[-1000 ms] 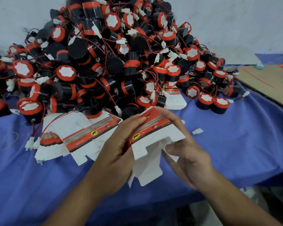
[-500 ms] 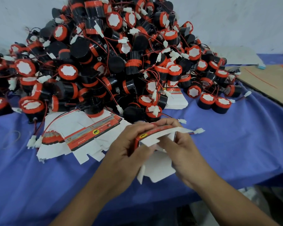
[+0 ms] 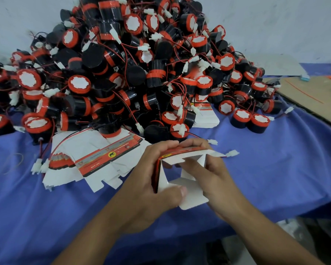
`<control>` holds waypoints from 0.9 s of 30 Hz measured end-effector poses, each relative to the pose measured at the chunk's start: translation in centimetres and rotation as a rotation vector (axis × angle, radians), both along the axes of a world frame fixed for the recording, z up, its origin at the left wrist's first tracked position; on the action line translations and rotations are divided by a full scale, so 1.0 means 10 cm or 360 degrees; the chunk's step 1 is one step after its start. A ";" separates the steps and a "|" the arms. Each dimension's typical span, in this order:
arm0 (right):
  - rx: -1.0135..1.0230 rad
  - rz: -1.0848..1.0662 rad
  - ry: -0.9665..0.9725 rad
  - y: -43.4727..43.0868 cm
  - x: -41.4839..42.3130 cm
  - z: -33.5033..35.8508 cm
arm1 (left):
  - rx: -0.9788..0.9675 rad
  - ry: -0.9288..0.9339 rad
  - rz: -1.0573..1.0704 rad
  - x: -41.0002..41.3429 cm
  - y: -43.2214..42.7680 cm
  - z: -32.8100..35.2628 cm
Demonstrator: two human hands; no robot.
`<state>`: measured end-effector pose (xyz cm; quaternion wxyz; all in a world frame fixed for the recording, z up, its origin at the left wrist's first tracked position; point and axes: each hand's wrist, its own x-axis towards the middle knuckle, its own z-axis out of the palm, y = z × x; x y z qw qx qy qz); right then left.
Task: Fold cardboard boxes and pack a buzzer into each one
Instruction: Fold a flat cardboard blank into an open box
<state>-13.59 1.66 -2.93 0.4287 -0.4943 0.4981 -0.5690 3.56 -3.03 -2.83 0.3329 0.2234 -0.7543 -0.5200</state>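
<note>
Half-formed box sits lower centre of frame, just above the bench. Left hand fingers curl round its red side, right hand grips the top and presses a white flap. Thin card, probably light and easily creased: hold it by the folded edges. Buzzer pile is upper centre.

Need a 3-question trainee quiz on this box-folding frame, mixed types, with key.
1. True or false: only the left hand holds the box.
2. The stack of flat box blanks lies: A) left of the hands, B) right of them, C) on the floor.
3. What colour is the cloth under everything?
Key: 1 false, the right hand grips it too; 2 A; 3 blue.
</note>
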 end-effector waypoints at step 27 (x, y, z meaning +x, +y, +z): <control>0.0050 0.0086 -0.0034 0.00 -0.01 -0.01 | 0.0270 0.0155 -0.0255 0.04 -0.09 -0.01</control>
